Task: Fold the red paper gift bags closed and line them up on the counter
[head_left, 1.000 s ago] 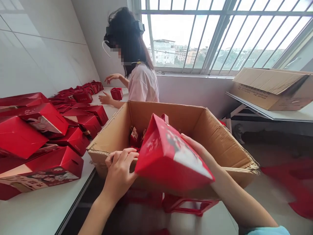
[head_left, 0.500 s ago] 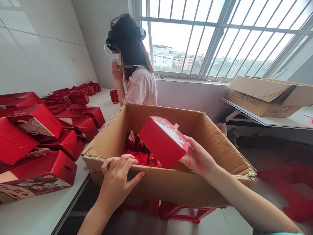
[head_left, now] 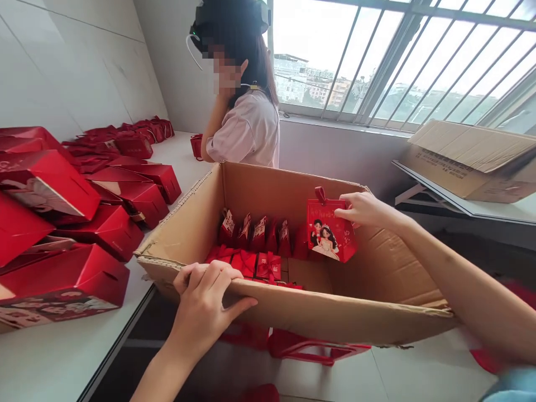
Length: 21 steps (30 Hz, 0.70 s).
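Note:
My left hand (head_left: 207,304) grips the near rim of a large open cardboard box (head_left: 389,279), fingers curled over the edge. My right hand (head_left: 362,209) reaches into the box and pinches the top of a small red gift box (head_left: 330,231) printed with a cartoon couple, holding it upright above the box floor. Several small red gift boxes (head_left: 255,245) stand and lie in rows inside the cardboard box, towards its far left side.
A white table (head_left: 62,357) at the left carries piles of larger red gift boxes (head_left: 62,240). Another person (head_left: 243,111) stands at the table's far end, one hand raised to the head. A second cardboard box (head_left: 473,162) rests on a table at the right.
My right hand has carried the red gift box from in front of me over the rim and down into the cardboard box, turning it upright. My left hand stays on the rim.

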{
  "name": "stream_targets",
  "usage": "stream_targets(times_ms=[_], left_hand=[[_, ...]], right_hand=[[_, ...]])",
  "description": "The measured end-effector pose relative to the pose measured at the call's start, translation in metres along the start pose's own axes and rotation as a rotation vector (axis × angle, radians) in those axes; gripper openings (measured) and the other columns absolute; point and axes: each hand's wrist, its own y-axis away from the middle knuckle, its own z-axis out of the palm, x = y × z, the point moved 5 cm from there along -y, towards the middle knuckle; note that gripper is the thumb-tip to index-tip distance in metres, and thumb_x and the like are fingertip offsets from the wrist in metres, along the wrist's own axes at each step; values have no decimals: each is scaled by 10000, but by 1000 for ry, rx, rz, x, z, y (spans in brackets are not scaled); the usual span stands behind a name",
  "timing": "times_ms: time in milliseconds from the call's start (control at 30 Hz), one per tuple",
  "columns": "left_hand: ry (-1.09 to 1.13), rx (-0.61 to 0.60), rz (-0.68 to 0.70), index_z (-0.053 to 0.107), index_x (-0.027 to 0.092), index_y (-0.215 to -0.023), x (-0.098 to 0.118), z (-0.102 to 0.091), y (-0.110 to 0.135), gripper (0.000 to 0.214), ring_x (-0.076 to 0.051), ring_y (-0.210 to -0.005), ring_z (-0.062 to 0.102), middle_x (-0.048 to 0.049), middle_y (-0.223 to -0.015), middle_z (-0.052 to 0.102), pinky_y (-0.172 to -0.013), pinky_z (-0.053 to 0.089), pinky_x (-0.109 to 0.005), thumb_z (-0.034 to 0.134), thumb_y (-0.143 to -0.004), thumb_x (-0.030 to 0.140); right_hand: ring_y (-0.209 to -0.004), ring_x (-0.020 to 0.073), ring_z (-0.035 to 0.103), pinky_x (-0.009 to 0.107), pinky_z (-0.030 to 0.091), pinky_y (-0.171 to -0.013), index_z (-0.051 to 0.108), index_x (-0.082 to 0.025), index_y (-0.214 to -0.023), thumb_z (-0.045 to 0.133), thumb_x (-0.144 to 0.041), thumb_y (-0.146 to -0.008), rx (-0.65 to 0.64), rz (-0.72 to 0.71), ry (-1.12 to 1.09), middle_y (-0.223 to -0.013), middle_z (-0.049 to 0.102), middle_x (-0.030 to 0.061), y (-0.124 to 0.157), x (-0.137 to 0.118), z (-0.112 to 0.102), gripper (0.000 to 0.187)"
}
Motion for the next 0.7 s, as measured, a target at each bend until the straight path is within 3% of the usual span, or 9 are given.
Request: stream_targets(times_ms=[100,300,400,567,700], left_hand=[[-9,23,9,617,238,-932,-1,2,1,314,-237,-815,537,-15,-850,651,-834,313,-378,659,-803,521],[27,76,-12,627,271,-911,-1,4,-1,276,-246,-802,525,-14,-806,642,-821,327,-375,671,-793,517],[36,90,-16,622,273,-910,-1,5,-1,256,-249,-787,518,-17,-801,639,-832,320,-384,661,-806,504],[26,91,1,596,265,-922,1,5,-3,280,-245,-780,509,-14,-795,631,-837,306,-384,703,-777,479],[52,47,-26,594,256,-949,6,1,-7,279,-224,-790,532,-1,-806,633,-828,295,-367,730,-743,384]], right_hand=[[-577,203,668,270,475,-533,586,-159,-700,527,-262,-807,-174,45,185,-663,679,78,-5,11,25,160],[-471,174,633,246,449,-432,588,-131,-688,552,-247,-801,-439,136,165,-615,667,94,6,23,53,166],[-485,174,638,237,458,-416,571,-135,-657,542,-260,-815,-495,170,137,-599,661,102,7,26,57,204],[-505,159,602,252,424,-460,490,-186,-607,495,-300,-842,-423,120,160,-638,658,85,3,29,54,262],[-599,181,605,274,427,-545,490,-205,-669,524,-337,-833,-118,-47,151,-688,658,53,0,21,41,213]])
